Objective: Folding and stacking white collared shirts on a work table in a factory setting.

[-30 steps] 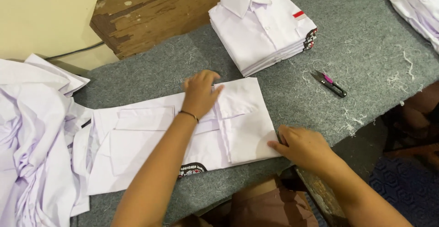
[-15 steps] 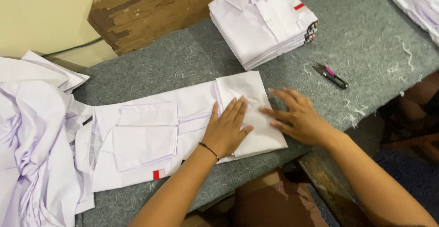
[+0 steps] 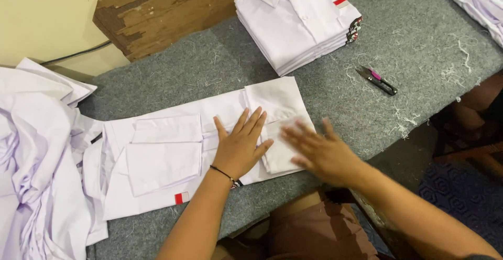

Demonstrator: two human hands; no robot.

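Head view shows a white shirt (image 3: pixel 173 155) lying face down and partly folded on a grey felt table (image 3: pixel 419 45), its sleeves turned in over the back and its lower end doubled up toward the middle. On that folded end the left hand (image 3: pixel 240 147) lies flat, palm down, fingers spread and holding nothing, with a thin dark band around the wrist. Just beside it, the right hand (image 3: pixel 317 152) is blurred, open with fingers spread, over the right edge of the fold and the table's near edge; whether it presses the cloth cannot be told. A small red tag shows at the shirt's near edge. To the left, touching the shirt, sits a loose heap of white shirts (image 3: pixel 36 155). Farther back on the table stands a neat stack of folded shirts (image 3: pixel 298 21), and near it to the right lies a small thread snipper with a pink handle (image 3: pixel 377 79), amid scattered thread scraps. A worn wooden block (image 3: pixel 167 11) rests along the far edge.
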